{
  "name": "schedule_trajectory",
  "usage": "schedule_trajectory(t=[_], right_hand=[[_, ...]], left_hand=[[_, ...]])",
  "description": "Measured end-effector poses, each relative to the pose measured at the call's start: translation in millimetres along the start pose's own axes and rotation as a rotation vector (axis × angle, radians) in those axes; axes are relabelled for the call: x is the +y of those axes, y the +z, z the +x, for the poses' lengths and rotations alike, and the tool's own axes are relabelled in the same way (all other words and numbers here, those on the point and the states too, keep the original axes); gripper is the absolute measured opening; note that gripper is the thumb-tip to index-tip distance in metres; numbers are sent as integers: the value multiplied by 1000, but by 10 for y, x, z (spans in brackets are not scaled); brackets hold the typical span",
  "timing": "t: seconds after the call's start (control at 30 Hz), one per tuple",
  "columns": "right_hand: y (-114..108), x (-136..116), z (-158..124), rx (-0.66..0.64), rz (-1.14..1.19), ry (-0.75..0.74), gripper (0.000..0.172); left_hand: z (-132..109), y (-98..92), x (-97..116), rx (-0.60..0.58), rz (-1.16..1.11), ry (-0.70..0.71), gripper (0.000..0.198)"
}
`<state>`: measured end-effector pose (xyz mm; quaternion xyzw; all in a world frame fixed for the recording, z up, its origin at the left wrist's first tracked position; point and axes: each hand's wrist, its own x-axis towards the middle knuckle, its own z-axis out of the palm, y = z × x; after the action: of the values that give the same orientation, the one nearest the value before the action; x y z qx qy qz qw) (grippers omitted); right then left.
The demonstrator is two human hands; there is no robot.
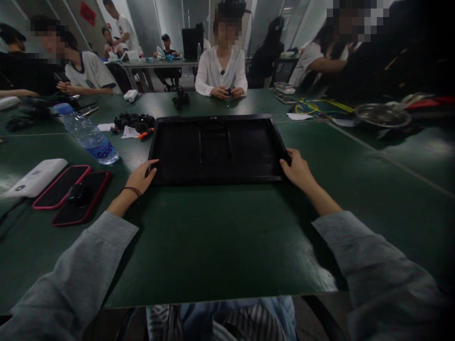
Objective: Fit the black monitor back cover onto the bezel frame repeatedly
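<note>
A wide black monitor casing (249,147) lies on the green table in front of me, its raised rim facing up and a recessed bracket shape at its middle. My left hand (141,179) grips its left edge near the front corner, with the thumb on the rim. At the opposite edge, my right hand (297,168) holds the right side in the same way, thumb over the rim. The fingers under both edges are partly hidden. A dark band circles my left wrist.
To the left stand a water bottle (90,137), a white power bank (37,177) and two red-edged phones (95,194), one bearing a small black device. Black gear (133,122) lies behind. A metal bowl (383,116) and cables sit at right. A person (222,71) sits opposite.
</note>
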<state>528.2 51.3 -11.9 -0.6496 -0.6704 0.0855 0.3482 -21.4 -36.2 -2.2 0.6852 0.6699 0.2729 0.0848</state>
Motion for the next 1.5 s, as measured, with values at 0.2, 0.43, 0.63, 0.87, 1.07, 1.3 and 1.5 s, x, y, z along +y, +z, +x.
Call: schedule_trajectory(t=[0.2,0.43,0.63,0.87,1.07,1.3,1.5], right_hand=[[13,29,11,-6,-16,-2,59],[29,44,12,20,-29,-29,56],[26,43,10,13,-33,-23,56],[23,53,22,2,-24,-17,58],[0,1,6,-5,-28,4,58],[0,-2,1,6,-33,-6,57],[9,21,4,5,-38,-9,58]], left_hand=[[8,13,-25,9,4,16,49],[8,19,-46,0,13,29,51],[9,13,-25,-5,16,21,52],[14,4,-16,-20,24,15,53],[16,22,-61,0,29,17,50],[11,22,-51,6,15,28,50],[11,17,-41,3,13,29,49]])
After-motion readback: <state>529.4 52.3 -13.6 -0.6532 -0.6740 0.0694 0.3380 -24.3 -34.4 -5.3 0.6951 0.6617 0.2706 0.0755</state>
